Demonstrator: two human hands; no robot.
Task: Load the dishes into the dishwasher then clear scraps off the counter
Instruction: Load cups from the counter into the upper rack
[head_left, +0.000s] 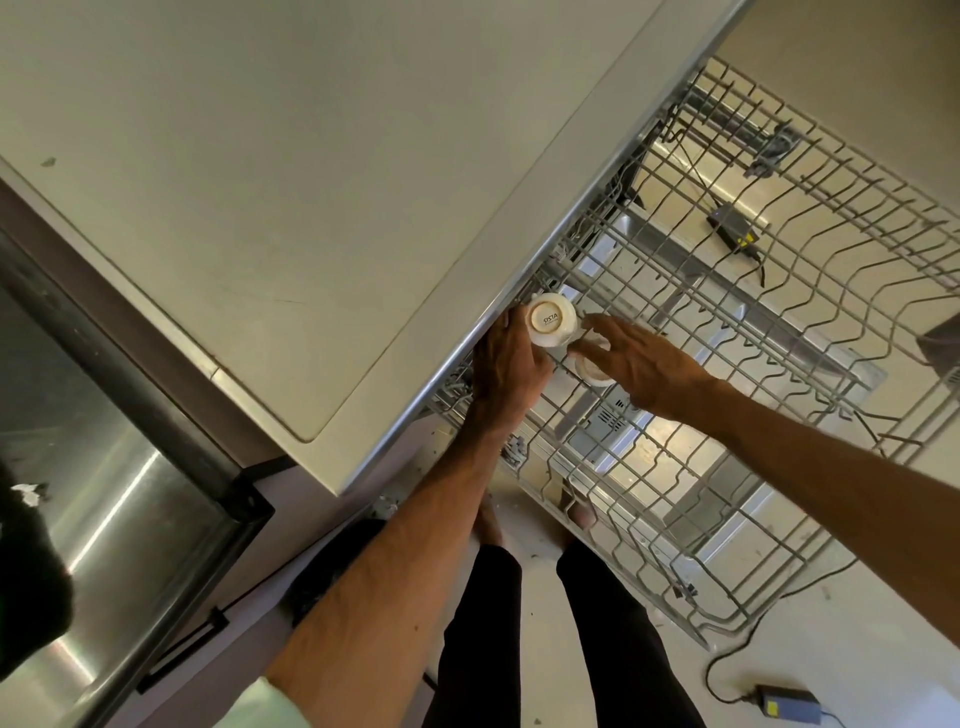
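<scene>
the cream cup (551, 323) stood upside down in the back corner of the wire rack (779, 249), just under the edge of the tabletop (260, 182). its round base faced up and carried the printed word "sista" inside a thin brown ring; its side was pale and glossy. the left hand (506, 366) gripped this cup from the side, the fingers going around it behind, so that only the back of the hand was visible. just beside it, touching or nearly touching, was a second cup (592, 370) of the same cream colour, also with the bottom up, mostly covered by the right hand (641, 364). the right hand lay over that cup with fingers stretched and a little spread, the fingertips reaching toward the first cup.

the rack was pulled out, grey, with rows of thin tines, and the steel dishwasher door showed through it below. on the far left part of the pale tabletop was one small dark scrap (48, 162). on the floor (857, 649), a black power adapter (787, 701) lay with its cable. legs in dark trousers and bare feet stood near the rack.
</scene>
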